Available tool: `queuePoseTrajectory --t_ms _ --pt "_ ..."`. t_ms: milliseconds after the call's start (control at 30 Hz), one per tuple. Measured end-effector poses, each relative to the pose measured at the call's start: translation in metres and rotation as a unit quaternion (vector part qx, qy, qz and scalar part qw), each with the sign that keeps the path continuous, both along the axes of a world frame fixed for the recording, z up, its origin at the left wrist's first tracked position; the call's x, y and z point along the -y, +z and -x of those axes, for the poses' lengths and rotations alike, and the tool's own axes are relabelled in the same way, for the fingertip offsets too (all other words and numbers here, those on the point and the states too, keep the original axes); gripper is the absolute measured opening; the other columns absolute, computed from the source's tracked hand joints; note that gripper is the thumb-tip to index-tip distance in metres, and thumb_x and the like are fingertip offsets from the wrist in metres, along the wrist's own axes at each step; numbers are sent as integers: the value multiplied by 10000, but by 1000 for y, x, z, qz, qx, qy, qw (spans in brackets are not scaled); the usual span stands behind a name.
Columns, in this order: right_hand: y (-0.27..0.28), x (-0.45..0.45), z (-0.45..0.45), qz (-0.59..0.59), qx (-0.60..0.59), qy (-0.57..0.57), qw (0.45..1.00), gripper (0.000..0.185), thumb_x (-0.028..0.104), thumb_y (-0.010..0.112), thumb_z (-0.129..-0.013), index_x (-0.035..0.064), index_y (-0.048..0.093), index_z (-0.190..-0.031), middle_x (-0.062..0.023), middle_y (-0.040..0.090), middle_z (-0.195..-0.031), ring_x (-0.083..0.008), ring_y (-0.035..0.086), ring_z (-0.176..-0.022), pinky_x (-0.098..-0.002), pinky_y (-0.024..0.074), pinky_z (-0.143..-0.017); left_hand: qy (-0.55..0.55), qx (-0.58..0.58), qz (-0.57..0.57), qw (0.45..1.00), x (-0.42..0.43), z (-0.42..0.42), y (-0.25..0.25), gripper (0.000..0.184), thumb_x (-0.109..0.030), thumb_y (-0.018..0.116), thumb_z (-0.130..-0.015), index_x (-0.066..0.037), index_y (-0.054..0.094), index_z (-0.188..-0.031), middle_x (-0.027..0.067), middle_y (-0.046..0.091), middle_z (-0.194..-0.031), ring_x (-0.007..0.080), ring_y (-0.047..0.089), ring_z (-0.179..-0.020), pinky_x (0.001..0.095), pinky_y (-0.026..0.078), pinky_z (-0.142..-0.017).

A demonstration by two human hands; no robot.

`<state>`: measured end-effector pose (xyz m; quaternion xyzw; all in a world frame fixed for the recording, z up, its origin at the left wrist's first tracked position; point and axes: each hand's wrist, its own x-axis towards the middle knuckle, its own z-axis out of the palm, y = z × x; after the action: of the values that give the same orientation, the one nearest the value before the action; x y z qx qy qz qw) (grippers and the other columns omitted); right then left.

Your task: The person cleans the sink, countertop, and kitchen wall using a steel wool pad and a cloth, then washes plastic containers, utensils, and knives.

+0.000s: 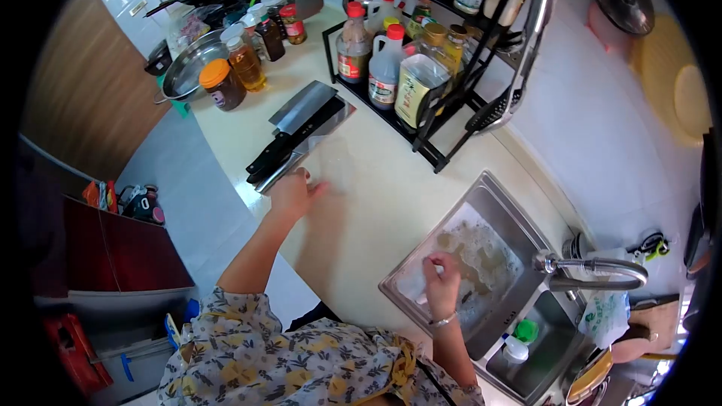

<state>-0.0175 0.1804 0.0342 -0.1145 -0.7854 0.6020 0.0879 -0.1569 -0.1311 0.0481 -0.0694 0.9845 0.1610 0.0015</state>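
My left hand (292, 195) is at the counter's front part, its fingers curled at the silvery handle of a knife (283, 171). That knife lies slantwise, its blade pointing away from me. Just beyond it are a black-handled knife (263, 159) and a cleaver (304, 105) with a broad blade, side by side. Over the near side of a steel sink basin (402, 274) hangs my right hand (442, 278), closed, a bracelet on its wrist. What its fingers hold, if anything, is hidden. Foamy water (481, 259) stands in the basin beneath it.
A black rack (429, 146) with bottles and jars stands at the back. Several jars (247, 64) and a steel pan (180, 79) are at the far left. The faucet (602, 267) arches over the sink's right side; a white bottle (514, 349) sits in the smaller basin.
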Motion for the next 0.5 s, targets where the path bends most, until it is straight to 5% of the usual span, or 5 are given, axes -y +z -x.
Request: queuePoseTrajectory --t_ms 67,167,267,400,500 --pt "-3 8 4 -24 4 27 999 83 42 618 -822 -8 615 -889 -47 627 -799 -111 565 -737 -247 456 -655 -66 -37 -4 997 4 2 -21 242 -253 693 -759 -40 601 -829 123 627 -652 304 635 -627 394 500 -599" --pt "16 17 17 -38 21 64 997 140 63 617 -837 -20 630 -948 -44 653 -838 -99 581 -751 -241 461 -669 -49 42 -291 955 -12 -10 -6 108 -92 630 -776 -2 589 -819 89 609 -631 149 584 -475 284 451 -455" --pt "18 20 28 19 59 89 994 153 110 622 -852 -6 649 -947 -49 661 -816 -91 582 -709 -246 469 -637 -101 86 -439 889 -50 -36 17 100 -55 628 -781 7 595 -853 62 585 -614 106 566 -485 257 438 -441" --pt "12 9 29 217 109 91 966 160 142 612 -872 5 667 -935 -40 654 -762 -88 578 -677 -238 468 -610 -196 88 -437 874 -104 -42 19 157 -90 626 -833 17 584 -940 44 583 -677 102 558 -512 238 448 -464" --pt "6 -24 36 140 34 42 989 144 119 614 -869 -9 663 -910 -31 637 -747 -86 568 -667 -220 449 -595 -192 117 -468 855 -140 -31 24 256 -130 644 -841 21 578 -1037 53 599 -753 108 583 -558 233 469 -503"
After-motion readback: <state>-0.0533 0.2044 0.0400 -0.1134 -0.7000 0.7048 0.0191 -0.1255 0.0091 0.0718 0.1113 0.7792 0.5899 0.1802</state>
